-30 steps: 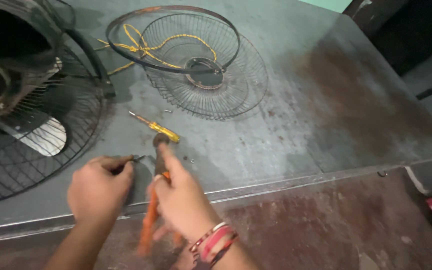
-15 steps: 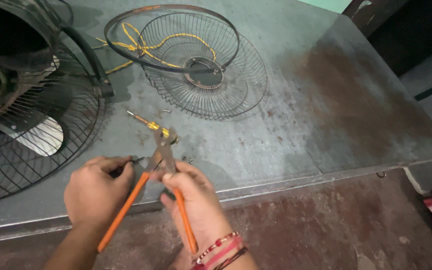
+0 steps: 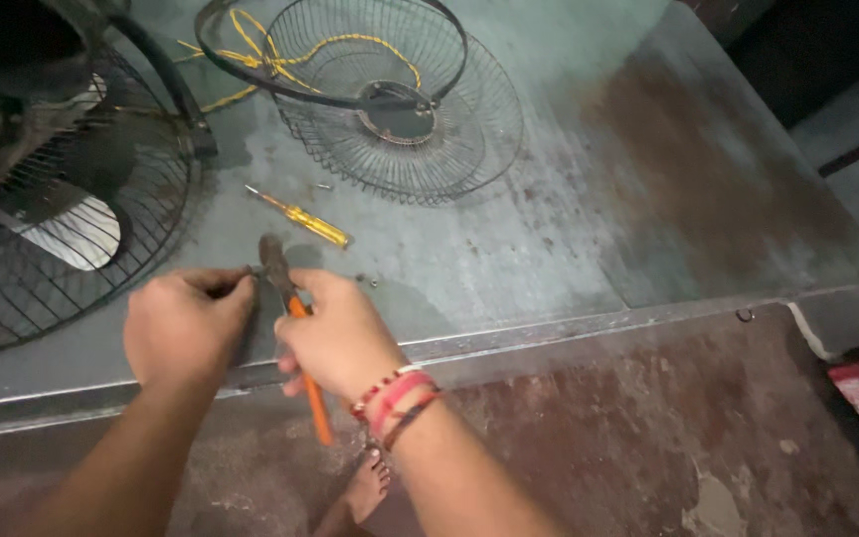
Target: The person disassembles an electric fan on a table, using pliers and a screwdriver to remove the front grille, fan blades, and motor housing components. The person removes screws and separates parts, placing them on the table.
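My right hand (image 3: 338, 336) grips a pair of orange-handled pliers (image 3: 292, 323), its rusty jaws pointing up and left toward my left hand. My left hand (image 3: 187, 323) pinches a small dark metal part at its fingertips, right beside the plier jaws. Both hands hover over the front edge of a worn grey-green metal table (image 3: 549, 229). A yellow-handled screwdriver (image 3: 302, 221) lies on the table just beyond the pliers.
A fan with its rear wire guard and a pale blade (image 3: 52, 199) stands at the left. A detached wire fan guard (image 3: 400, 109) with a black ring and yellow cord (image 3: 251, 65) lies further back. Small screws (image 3: 368, 281) sit near my right hand. My bare foot (image 3: 362, 489) shows below on the reddish floor.
The plier handles were spread open half a second ago and are now closed in my right hand. The jaws have moved left to meet my left fingertips. The view tilted downward.
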